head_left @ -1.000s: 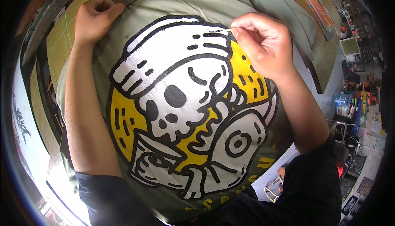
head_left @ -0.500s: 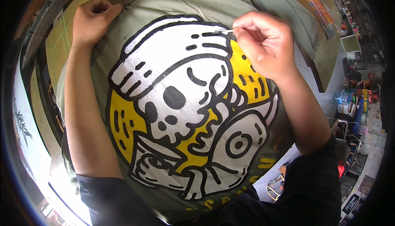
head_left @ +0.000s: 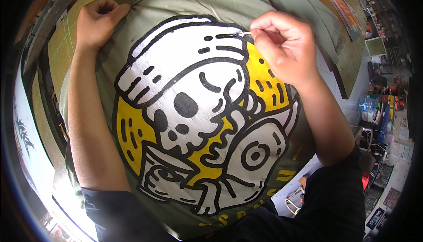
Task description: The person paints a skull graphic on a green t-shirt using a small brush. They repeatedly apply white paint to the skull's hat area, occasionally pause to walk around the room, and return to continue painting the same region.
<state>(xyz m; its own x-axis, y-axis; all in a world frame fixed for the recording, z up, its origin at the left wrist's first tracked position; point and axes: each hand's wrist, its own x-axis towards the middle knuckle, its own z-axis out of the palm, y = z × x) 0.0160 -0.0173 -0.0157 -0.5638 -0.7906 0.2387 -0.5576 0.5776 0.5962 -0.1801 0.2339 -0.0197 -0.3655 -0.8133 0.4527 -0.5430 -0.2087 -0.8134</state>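
Observation:
An olive-green T-shirt (head_left: 229, 0) is spread out before me, with a large painted skull picture (head_left: 194, 79) in white, black and yellow. My right hand (head_left: 286, 48) is closed in a pinch around a thin paintbrush (head_left: 246, 33); most of its handle is hidden by the fingers. The dark brush tip meets a black dash on the white cap of the skull, at its upper right. At the upper left, my left hand (head_left: 99, 24) is closed, thumb and fingers pinching the shirt cloth near the collar seam.
Under the shirt lies a worn cutting mat (head_left: 64, 44) with green grid lines. Printed sheets (head_left: 337, 2) lie at the upper right. Beyond the table's right edge stand a blue water jug (head_left: 366, 104) and cluttered shelves. A bright white surface (head_left: 26, 105) is at the left.
The brush tip has shifted very slightly along the dash, with my right hand moving a little. My left hand keeps its place and hold on the cloth.

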